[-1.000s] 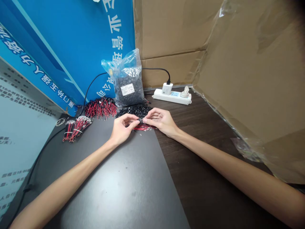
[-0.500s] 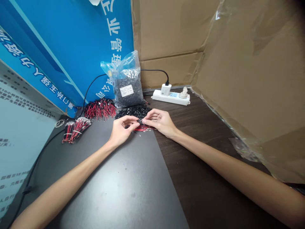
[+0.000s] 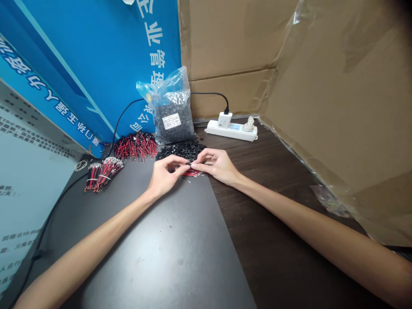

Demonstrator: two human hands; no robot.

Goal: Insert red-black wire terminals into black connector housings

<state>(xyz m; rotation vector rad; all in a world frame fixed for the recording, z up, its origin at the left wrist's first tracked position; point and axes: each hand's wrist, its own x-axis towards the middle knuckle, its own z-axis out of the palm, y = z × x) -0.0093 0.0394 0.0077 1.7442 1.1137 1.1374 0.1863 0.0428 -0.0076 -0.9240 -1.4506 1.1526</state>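
My left hand [image 3: 165, 174] is closed in a pinch, thumb against fingertips, on a small black piece [image 3: 189, 164]. Facing it, my right hand [image 3: 217, 165] pinches at the same spot, and the fingertips of both hands nearly meet. What sits between the right fingertips is too small to make out. Just under the hands lie several red wires [image 3: 195, 173] with pale ends. Right behind the fingers spreads a heap of small black plastic parts [image 3: 182, 149].
A clear bag of black parts [image 3: 174, 116] stands behind the heap. Left of it are a pile of red and black wires [image 3: 135, 146] and banded wire bundles [image 3: 103, 174]. A white power strip [image 3: 231, 131] lies at back right, before cardboard walls [image 3: 231, 94].
Both hands stay in nearly the same place. My right fingertips have shifted slightly, closer to the left ones, around the small black piece.
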